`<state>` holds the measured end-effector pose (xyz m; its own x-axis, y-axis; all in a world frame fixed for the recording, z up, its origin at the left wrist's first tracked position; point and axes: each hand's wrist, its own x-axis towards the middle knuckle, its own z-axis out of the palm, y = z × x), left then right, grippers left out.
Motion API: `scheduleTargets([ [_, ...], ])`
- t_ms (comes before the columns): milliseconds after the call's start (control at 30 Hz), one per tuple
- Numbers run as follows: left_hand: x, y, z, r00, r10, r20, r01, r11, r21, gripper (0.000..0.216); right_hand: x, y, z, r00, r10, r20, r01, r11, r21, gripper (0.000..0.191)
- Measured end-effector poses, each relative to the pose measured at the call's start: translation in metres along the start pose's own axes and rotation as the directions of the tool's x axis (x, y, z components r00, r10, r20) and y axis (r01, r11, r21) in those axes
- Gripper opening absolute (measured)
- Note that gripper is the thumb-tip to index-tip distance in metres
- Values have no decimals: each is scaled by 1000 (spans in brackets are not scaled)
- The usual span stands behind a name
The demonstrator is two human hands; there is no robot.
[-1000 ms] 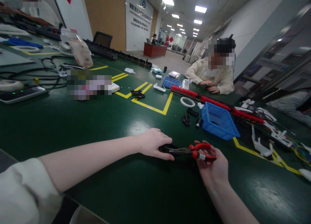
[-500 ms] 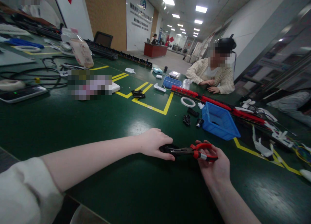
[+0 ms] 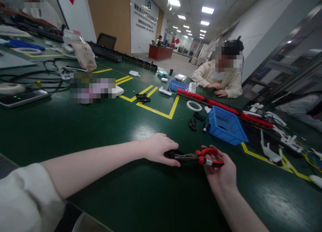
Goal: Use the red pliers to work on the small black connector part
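Near the middle of the green table, my left hand (image 3: 161,149) grips a small black part (image 3: 173,154) between thumb and fingers; its exact kind is too dark to tell. My right hand (image 3: 220,166) is wrapped around the red and black handles of long-nose pliers (image 3: 206,158). The jaws of the pliers point left and reach the black part; whether they clamp it I cannot make out. Just beyond my hands lie several loose black parts (image 3: 193,124) beside a blue bin (image 3: 226,126).
A red strip (image 3: 222,106) runs across the table behind the bin. A white ring (image 3: 194,106) and a small blue basket (image 3: 177,85) lie farther back. At left are a bottle (image 3: 84,54), a phone (image 3: 23,97) and cables. A person (image 3: 220,74) sits opposite.
My right hand and the pliers have shifted very slightly left. My left hand keeps its hold on the black part almost unmoved.
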<state>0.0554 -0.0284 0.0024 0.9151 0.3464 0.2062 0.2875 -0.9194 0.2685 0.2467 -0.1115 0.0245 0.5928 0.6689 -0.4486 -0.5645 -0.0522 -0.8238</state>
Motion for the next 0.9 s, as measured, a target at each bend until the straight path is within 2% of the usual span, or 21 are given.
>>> scheduleTargets([
  [567,0,0,3,1000,-17,-9,17,1000,0,44,4,0,-3,1000,-17,-5,17,1000,22,19],
  [900,-1,0,2,999,-41,-12,40,997,-59,43,2,1,-1,999,2,-44,0,999,47,17],
])
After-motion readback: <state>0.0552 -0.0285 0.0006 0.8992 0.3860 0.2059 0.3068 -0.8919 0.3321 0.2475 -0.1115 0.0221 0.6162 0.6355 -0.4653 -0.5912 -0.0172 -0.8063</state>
